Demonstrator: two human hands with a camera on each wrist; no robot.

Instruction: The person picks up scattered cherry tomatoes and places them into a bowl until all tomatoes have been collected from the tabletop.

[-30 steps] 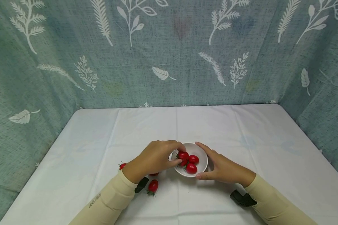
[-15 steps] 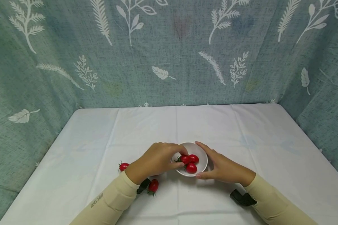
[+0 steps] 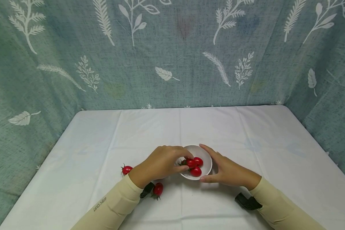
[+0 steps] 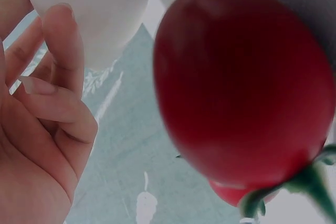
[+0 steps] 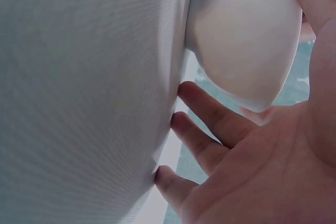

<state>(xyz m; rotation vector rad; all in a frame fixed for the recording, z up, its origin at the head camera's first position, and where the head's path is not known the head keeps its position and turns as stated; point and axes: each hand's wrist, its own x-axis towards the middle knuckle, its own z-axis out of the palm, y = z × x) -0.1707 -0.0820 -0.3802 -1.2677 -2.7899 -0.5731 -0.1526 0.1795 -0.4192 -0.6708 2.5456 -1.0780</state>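
Note:
A white bowl [image 3: 206, 172] holding several red cherry tomatoes stands mid-table. My left hand [image 3: 164, 161] reaches over its left rim, thumb and fingers pinching a cherry tomato [image 3: 191, 163] with a green stem. Against it lie another tomato [image 3: 198, 161] and a nearer one [image 3: 195, 172]. My right hand [image 3: 228, 171] holds the bowl's right side, thumb at the near rim and forefinger at the far rim. In the right wrist view, the other fingertips [image 5: 186, 90] touch the white cloth below the bowl [image 5: 247, 40]. The left wrist view does not show the pinched tomato clearly.
On the cloth [image 3: 149, 127], one loose cherry tomato [image 3: 157, 189] lies beside my left wrist, and another [image 3: 127, 170] lies farther left, partly behind the forearm. A close tomato [image 4: 241, 82] fills much of the left wrist view. A patterned green curtain [image 3: 184, 80] hangs behind the table.
My left hand has moved slightly to the right and lower into the bowl with the pinched tomato, which now lies against the others. My right hand has stayed at the bowl.

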